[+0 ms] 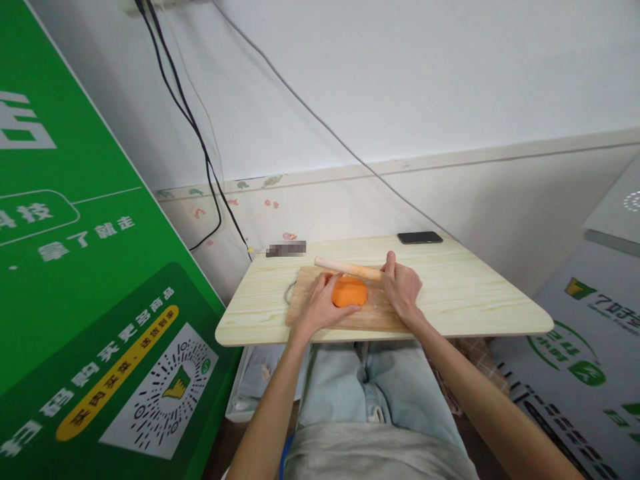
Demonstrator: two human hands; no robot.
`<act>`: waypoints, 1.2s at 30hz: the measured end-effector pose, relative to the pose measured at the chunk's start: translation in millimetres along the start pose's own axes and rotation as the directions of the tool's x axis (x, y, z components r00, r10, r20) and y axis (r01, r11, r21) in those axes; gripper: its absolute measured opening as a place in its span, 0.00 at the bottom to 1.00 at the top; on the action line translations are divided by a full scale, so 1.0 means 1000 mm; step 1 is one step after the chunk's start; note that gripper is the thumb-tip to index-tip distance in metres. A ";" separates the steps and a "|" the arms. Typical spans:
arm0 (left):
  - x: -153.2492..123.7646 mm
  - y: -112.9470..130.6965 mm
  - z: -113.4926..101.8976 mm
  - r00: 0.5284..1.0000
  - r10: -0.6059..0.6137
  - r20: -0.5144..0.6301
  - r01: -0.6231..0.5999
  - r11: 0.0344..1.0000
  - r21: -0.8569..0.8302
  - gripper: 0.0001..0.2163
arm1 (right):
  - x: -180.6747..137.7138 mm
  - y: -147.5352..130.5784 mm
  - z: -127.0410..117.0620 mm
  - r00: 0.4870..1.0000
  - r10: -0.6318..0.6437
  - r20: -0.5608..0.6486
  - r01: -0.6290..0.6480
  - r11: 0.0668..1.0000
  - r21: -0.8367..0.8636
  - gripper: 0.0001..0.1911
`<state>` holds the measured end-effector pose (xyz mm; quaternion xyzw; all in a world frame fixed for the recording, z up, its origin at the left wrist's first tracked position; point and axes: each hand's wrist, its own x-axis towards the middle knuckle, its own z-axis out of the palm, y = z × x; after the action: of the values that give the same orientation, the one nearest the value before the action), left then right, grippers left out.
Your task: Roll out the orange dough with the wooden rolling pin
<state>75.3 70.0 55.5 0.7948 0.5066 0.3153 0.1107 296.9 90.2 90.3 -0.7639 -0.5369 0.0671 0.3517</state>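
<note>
A flat, rounded piece of orange dough (350, 292) lies on a wooden cutting board (320, 321). My left hand (320, 301) grips the dough's left side, fingers at the far edge and thumb along the near edge. In my right hand (401, 283) is the right end of a pale wooden rolling pin (345, 267); the thumb points up. The pin slants just beyond the dough, its free end toward the left. The fingers round the pin are mostly hidden behind the hand.
The board rests on a small light-wood table (470, 300) against the wall. A black phone (420, 237) lies at the back right, and a dark blurred item (287, 249) at the back left. Cables (207, 160) hang at left. A green panel (125, 267) and a grey-white machine (575, 320) flank the table.
</note>
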 end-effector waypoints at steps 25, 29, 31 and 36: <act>0.018 -0.029 -0.002 0.945 -0.201 -0.258 0.167 0.975 -0.148 0.15 | -0.005 -0.012 0.005 0.889 -0.412 0.202 0.458 0.822 -0.339 0.25; 0.037 -0.029 -0.008 0.984 -0.146 -0.101 0.158 0.978 0.133 0.27 | 0.001 -0.007 0.005 0.819 -0.532 0.215 0.573 0.730 -0.373 0.22; 0.044 -0.029 -0.008 0.990 -0.134 -0.050 0.142 0.966 0.215 0.32 | 0.007 -0.005 0.004 0.773 -0.583 0.251 0.633 0.681 -0.368 0.24; 0.045 -0.031 -0.004 0.990 -0.135 -0.029 0.138 0.946 0.292 0.31 | 0.015 0.001 0.004 0.723 -0.608 0.327 0.690 0.642 -0.334 0.29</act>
<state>63.4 122.9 60.9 0.7640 0.6021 0.2317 0.0109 301.6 105.1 90.5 -0.5671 -0.8065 -0.1149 0.1218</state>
